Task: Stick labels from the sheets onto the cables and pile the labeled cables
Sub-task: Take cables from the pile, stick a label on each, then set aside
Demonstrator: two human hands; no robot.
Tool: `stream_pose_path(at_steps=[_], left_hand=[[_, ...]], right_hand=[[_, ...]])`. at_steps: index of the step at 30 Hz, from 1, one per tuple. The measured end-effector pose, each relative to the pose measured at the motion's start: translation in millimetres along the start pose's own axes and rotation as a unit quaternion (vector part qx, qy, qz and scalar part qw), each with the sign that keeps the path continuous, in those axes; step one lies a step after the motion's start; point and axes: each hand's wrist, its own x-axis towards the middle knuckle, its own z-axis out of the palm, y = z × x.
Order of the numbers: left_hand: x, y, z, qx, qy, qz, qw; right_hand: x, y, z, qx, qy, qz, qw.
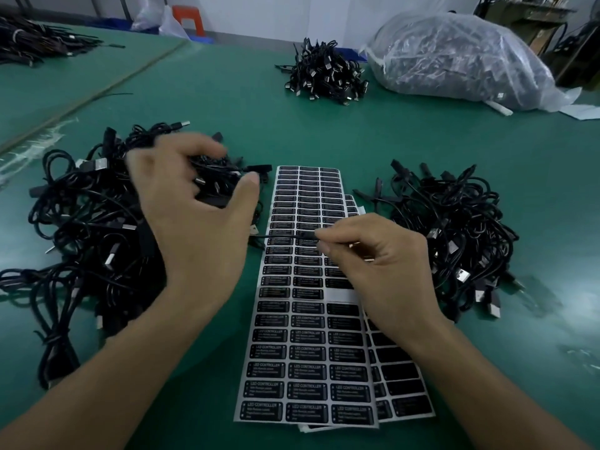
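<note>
Step in hand, by my reading: labelling, with one cable up over the sheets and your other hand at the stock.

- Your right hand (383, 264) is closed in a pinch, thumb and forefinger on a thin black cable (303, 234) at its small plug body. It is held just over the label sheets (308, 352) at centre frame. The cable's loose run trails left toward the left heap (91, 222).
- Your left hand (201, 222) hovers over that heap at centre left. The fingers are bent and motion-blurred, and I cannot tell whether they grip anything.
- The top sheet shows a bare white slot at the right end of one row, just below your right hand. Peeling looks to have reached that row.
- No label shows on the pinched cable, though it is too small to be sure.
- A second heap (454, 241) lies on the green bench (357, 134) right of the sheets. The frame does not show which heap is the labelled one.
- A further cable pile (324, 76) and a clear bag (454, 56) sit at upper right.

Next move, as a judgement: bring your left hand in to steady the cable. Lift the edge of the label beside the bare slot with a fingertip and press it square onto the plug body. The thin lead may snag in the left heap as you draw it clear.
</note>
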Motion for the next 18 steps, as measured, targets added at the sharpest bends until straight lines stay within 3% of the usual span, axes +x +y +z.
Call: stream_pose_path(at_steps=[4, 7, 9, 12, 18], left_hand=[[-13, 7, 3, 0.086, -0.192, 0.196, 0.958], [-16, 7, 3, 0.119, -0.366, 0.17, 0.907], [-15, 0, 2, 0.107, -0.434, 0.13, 0.885], [-16, -7, 3, 0.107, -0.467, 0.127, 0.869], [-15, -14, 6, 0.01, -0.428, 0.007, 0.903]], right_hand=[[1, 1, 1, 0.012, -0.019, -0.072, 0.997], [0, 2, 0, 0.016, -0.024, -0.08, 0.996], [0, 1, -2, 0.014, -0.014, -0.046, 0.999], [0, 0, -4, -0.012, -0.002, 0.028, 1.0], [2, 6, -14, -0.193, -0.084, 0.172, 0.962]])
